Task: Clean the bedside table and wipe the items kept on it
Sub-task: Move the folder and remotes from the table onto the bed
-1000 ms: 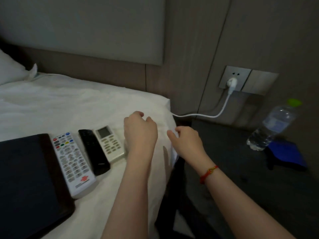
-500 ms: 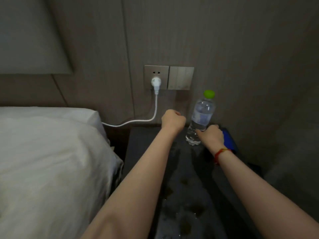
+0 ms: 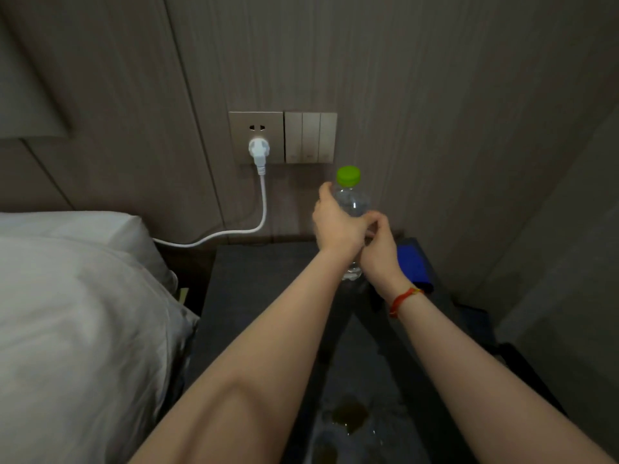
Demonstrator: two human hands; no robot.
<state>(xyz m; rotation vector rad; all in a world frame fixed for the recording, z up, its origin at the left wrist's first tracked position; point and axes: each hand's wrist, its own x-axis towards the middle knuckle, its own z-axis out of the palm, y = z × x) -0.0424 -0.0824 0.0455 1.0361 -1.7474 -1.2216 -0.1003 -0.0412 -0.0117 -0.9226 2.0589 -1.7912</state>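
Observation:
A clear water bottle (image 3: 351, 199) with a green cap stands at the back of the dark bedside table (image 3: 268, 296). My left hand (image 3: 338, 226) wraps around the bottle's upper body. My right hand (image 3: 380, 246), with a red bracelet at the wrist, grips the bottle lower down, touching the left hand. Both hands hide most of the bottle; only its cap, shoulder and base show. A blue cloth (image 3: 413, 266) lies on the table just right of the bottle, behind my right wrist.
A white bed (image 3: 83, 329) borders the table on the left. A white plug and cable (image 3: 263, 202) run from the wall socket down toward the bed. Wet stains (image 3: 350, 415) mark the table's near part. The wall stands close behind and to the right.
The view swung from the bed, with its remotes, to the bedside table. Both hands reached to the bottle and closed around it; half a second ago only the right hand was at its base.

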